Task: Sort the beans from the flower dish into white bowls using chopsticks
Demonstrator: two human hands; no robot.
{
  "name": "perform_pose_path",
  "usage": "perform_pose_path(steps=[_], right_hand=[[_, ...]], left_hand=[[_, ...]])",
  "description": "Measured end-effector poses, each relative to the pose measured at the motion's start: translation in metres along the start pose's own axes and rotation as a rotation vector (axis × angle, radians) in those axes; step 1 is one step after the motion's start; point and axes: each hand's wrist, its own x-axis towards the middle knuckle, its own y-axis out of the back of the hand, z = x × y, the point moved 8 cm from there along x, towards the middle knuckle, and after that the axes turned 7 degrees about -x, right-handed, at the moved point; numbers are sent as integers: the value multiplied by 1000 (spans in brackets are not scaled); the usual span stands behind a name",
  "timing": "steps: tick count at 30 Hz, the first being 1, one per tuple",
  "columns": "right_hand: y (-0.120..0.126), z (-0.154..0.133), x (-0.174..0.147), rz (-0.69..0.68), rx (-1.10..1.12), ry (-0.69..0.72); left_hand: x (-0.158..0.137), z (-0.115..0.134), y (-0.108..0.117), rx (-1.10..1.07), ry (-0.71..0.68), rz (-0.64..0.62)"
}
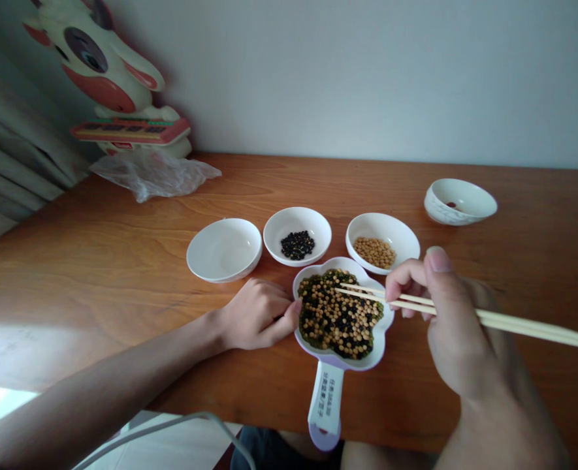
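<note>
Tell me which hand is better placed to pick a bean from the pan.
Probably the right hand: it holds the chopsticks, their tips over the beans in the pan. The left hand is at the pan's rim, without chopsticks.

Left forearm [122, 380] slanting inward, left hand [259, 314] loosely curled, right hand [460, 333] pinching, thumb [442, 279] uppermost

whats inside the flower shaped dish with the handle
Inside the dish is a mix of tan, black and green beans; the chopsticks reach over it. The dish's floor and whatever lies deeper are covered by the top beans.
</note>
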Motion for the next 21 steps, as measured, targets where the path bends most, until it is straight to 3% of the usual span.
perform_pose_path(steps=[21], right_hand=[[-2,0,0,16,-35,10]], left_hand=[[-1,-1,-2,-13,12,-14]])
